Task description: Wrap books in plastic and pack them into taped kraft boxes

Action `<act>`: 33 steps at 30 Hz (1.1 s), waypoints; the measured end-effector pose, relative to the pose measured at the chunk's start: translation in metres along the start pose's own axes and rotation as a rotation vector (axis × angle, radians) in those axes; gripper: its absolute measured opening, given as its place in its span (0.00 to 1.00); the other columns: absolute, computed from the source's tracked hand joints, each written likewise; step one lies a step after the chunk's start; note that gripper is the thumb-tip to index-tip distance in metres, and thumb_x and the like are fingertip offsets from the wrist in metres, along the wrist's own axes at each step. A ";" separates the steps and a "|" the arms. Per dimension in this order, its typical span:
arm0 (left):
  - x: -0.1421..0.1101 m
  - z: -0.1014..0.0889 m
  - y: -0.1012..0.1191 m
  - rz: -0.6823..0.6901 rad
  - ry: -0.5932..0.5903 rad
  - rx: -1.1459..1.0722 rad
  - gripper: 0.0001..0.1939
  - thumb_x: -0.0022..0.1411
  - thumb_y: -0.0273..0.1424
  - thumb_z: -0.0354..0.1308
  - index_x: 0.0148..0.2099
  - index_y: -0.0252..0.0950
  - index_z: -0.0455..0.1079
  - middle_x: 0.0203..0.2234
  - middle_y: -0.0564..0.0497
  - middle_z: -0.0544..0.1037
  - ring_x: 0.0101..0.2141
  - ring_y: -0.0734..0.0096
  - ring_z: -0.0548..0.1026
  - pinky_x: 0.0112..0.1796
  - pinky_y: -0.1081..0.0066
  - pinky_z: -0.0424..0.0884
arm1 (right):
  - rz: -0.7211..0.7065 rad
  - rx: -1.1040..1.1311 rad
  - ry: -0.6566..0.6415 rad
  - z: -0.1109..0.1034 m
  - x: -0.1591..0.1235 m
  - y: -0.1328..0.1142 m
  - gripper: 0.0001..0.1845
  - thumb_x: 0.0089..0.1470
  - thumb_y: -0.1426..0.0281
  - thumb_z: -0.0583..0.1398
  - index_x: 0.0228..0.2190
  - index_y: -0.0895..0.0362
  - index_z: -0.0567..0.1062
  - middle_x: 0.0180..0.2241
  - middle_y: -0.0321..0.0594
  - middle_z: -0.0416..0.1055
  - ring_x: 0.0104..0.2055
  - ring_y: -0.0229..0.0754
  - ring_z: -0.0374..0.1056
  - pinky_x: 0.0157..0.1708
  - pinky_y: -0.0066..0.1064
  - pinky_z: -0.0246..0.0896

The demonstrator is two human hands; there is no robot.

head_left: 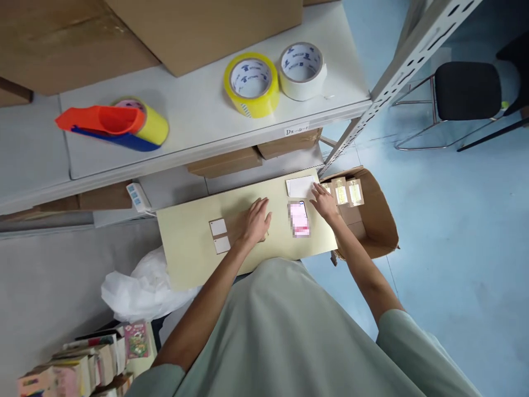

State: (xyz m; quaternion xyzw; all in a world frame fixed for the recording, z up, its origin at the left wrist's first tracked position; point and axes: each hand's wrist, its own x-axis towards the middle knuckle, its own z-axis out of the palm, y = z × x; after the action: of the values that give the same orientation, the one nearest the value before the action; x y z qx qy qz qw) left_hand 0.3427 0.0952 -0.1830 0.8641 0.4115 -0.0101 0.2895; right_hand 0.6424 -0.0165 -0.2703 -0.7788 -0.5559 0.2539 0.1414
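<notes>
Cream tabletop (185,242), roomy leftward; right hand (324,204) at paper (299,188) edge, left hand (257,221) central, grips unclenched.

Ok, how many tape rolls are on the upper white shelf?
3: a yellow roll and a white roll at right, another yellow roll in the orange-and-blue dispenser at left. Brown cardboard boxes may hide others.

Phone (299,219) screen pixelated — text unreadable. Can't tell what's under L hand (256,221); palm hidden. R hand (325,203) hides part of the open carton (380,229) behind it. Print inside yellow tape roll (258,105) & white tape roll (303,89) too sm. to read. Top-shelf boxes (231,27) cut off at top edge, black chair (467,91) at R edge, book pile (93,361) at btm — titles illegible.
</notes>
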 end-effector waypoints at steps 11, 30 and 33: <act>0.120 0.057 0.050 0.132 -0.390 0.119 0.32 0.70 0.22 0.60 0.74 0.26 0.67 0.80 0.32 0.55 0.76 0.47 0.63 0.73 0.58 0.65 | -0.073 -0.054 -0.124 -0.014 0.013 0.007 0.22 0.69 0.79 0.61 0.60 0.59 0.81 0.75 0.52 0.64 0.77 0.57 0.63 0.69 0.54 0.72; 0.147 0.062 0.032 0.106 -0.419 0.154 0.17 0.68 0.22 0.58 0.51 0.35 0.87 0.70 0.41 0.74 0.60 0.47 0.82 0.66 0.53 0.75 | -0.047 0.059 -0.125 -0.016 0.017 0.021 0.15 0.70 0.77 0.61 0.43 0.54 0.88 0.73 0.44 0.68 0.71 0.57 0.70 0.66 0.52 0.76; 0.147 0.060 0.034 0.123 -0.415 0.164 0.22 0.66 0.19 0.56 0.56 0.34 0.86 0.70 0.41 0.75 0.62 0.49 0.80 0.66 0.57 0.74 | -0.084 0.011 -0.131 -0.017 0.016 0.017 0.20 0.70 0.81 0.56 0.46 0.56 0.87 0.71 0.48 0.72 0.73 0.57 0.68 0.66 0.52 0.75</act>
State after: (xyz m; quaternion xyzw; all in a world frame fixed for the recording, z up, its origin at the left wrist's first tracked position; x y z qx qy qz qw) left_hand 0.4775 0.1510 -0.2539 0.8877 0.2874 -0.2033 0.2968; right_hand 0.6698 -0.0065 -0.2683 -0.7358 -0.5946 0.3011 0.1197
